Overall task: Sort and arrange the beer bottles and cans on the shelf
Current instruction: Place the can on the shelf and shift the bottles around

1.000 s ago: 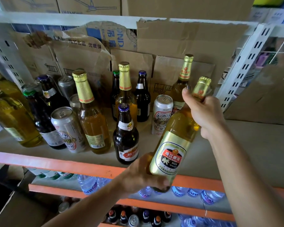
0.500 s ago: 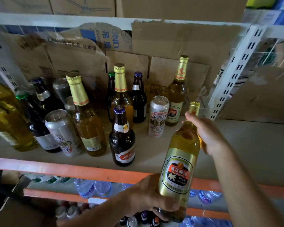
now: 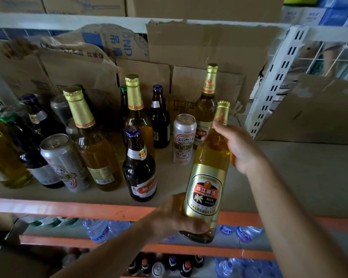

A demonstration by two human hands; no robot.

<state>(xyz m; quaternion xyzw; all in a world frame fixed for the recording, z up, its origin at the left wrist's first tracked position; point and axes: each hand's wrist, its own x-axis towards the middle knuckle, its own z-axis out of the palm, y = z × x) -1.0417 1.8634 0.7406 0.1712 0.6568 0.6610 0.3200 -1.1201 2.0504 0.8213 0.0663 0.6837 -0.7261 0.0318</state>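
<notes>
I hold a tall golden beer bottle (image 3: 208, 177) with a gold and red label in front of the shelf (image 3: 289, 177), nearly upright. My left hand (image 3: 177, 219) grips its base and my right hand (image 3: 239, 149) grips its shoulder and neck. On the shelf stand a matching golden bottle (image 3: 207, 109), a red and white can (image 3: 184, 137), a brown bottle with a purple cap (image 3: 140, 167), two other gold-foiled bottles (image 3: 92, 141) (image 3: 136, 113), a silver can (image 3: 62, 161) and several dark bottles at the left.
Torn cardboard (image 3: 199, 49) lines the shelf's back. A white slotted upright (image 3: 273, 83) stands at the right, with bare shelf board beside it. The orange front rail (image 3: 68, 207) runs below. Water bottles (image 3: 96, 229) and more beer lie on the lower shelves.
The held bottle has swung from a rightward tilt to nearly upright, and dropped a little with both hands still on it. The shelf items have not moved.
</notes>
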